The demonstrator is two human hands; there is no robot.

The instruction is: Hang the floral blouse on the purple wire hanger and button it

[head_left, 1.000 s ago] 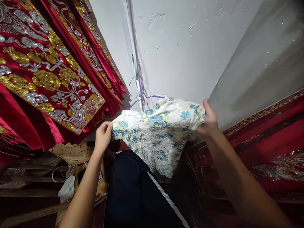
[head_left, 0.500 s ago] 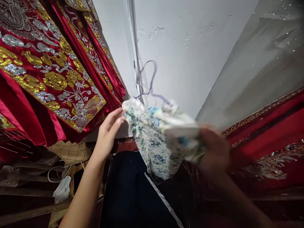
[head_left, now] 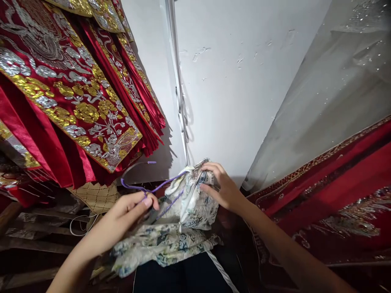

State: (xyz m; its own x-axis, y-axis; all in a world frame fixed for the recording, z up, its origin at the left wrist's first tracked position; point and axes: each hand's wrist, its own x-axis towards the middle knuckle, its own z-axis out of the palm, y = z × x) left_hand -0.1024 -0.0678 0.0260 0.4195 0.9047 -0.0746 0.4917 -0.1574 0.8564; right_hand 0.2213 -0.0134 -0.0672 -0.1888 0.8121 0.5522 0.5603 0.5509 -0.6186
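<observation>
Two hands (head_left: 130, 211) (head_left: 225, 189) are seen; one hanger (head_left: 161, 185), one shirt (head_left: 195, 211), one rail (head_left: 176, 61) and one cord (head_left: 71, 228) are also counted.

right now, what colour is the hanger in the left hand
The hanger is mostly purple, clearest in the head view.

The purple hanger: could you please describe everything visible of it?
The purple hanger looks like thin coated wire, its curved hook duller just before the purple tip. It is tilted sideways, hook toward the picture's left, hung on nothing. The left hand holds it near the neck; beyond, it runs into the floral garment, partly hidden.
</observation>
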